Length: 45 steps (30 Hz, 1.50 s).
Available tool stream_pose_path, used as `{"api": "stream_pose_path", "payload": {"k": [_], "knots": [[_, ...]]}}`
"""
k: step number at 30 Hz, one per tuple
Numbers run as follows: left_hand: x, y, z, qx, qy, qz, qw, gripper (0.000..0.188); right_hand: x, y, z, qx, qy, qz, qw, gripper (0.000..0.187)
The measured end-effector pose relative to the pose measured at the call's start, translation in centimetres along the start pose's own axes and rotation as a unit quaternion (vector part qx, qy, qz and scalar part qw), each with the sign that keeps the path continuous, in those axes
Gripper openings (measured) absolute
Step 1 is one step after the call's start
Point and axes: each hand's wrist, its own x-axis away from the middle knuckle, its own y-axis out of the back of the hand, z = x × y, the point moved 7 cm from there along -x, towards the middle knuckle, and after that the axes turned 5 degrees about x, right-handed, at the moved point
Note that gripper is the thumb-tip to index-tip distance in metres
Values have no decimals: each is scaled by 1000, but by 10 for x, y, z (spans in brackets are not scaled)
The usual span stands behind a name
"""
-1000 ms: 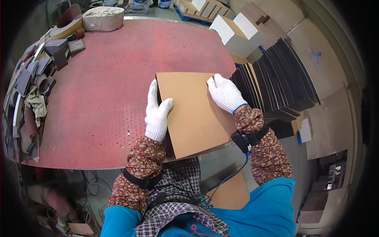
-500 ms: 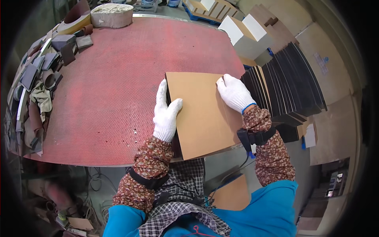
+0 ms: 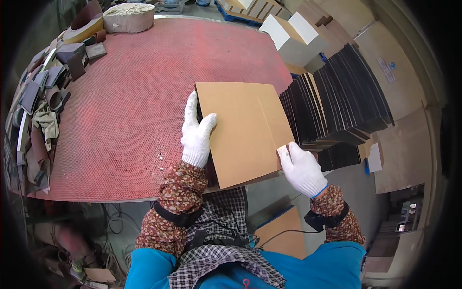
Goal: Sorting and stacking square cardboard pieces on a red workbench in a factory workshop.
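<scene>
A tan rectangular board (image 3: 245,130) with a dark left edge lies at the front edge of the red, textured table (image 3: 130,106). My left hand (image 3: 196,130), in a white knit glove, grips the board's left side, its thumb over the top face and its fingers along the edge. At the board's lower right edge, my gloved right hand (image 3: 302,168) pinches a small folded piece (image 3: 284,150), pale with a brown strip, perhaps sandpaper. A faint pale line runs down the board's right half. What lies beneath the board is mostly hidden.
To the right stands a long row of dark boards (image 3: 344,96) on edge. Sanding blocks, rolls and rags (image 3: 45,120) crowd the table's left rim. White boxes (image 3: 296,41) stand at the far right. A cable (image 3: 288,232) runs from my right wrist strap.
My right hand has slid toward me along the board's right side, from near the far corner to the near right edge. My left hand keeps its hold. The view has shifted slightly.
</scene>
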Motion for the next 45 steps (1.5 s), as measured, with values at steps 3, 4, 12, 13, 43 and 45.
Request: {"api": "stream_pose_path", "payload": {"k": [3,4,12,13,43,45], "knots": [[2,0,-1,48,10,3,999,77,-10,2,5,1,3,15,1000,23],[2,1,-2,45,8,2,999,77,-19,2,6,14,9,14,1000,23],[2,-1,1,60,9,5,998,78,-140,2,-11,32,-36,-46,998,39],[2,-3,0,60,8,7,998,78,-145,4,-13,33,-37,-48,998,39],[1,4,-1,-22,-25,12,999,77,-100,-6,30,51,-29,-40,997,35],[1,0,-2,-14,-15,10,1000,77,-127,-1,28,44,-17,-53,998,36]]}}
